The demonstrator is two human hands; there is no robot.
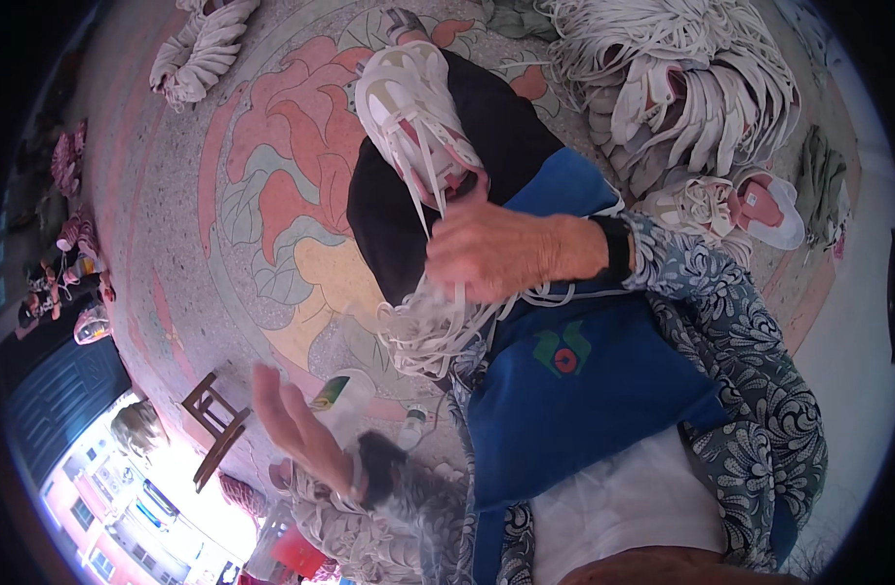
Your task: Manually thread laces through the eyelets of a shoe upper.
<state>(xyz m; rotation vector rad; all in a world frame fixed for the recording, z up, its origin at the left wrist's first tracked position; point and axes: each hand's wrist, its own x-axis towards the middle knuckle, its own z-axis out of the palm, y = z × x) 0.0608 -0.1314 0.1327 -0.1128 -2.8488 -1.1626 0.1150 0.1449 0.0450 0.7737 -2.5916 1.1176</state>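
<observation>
A white sneaker (408, 102) with pink trim lies across my dark-clothed lap, its toe pointing away. White shoelaces (420, 161) run from its eyelets back toward me. My right hand (501, 249) is closed in a fist just behind the shoe's opening, gripping a shoelace. Below that fist a loose bundle of white laces (433, 336) hangs over my lap, beside my blue apron (594, 390). Off to the lower left, my left hand (301, 434) is raised with its fingers stretched out, slightly blurred and holding nothing.
At the far right sits a large heap of white sneakers (701, 107) with trailing laces; two more sneakers (764, 210) lie nearer. Another shoe bundle (204, 49) is at the far left. A small wooden stool (214, 419) stands on the patterned floor (311, 175).
</observation>
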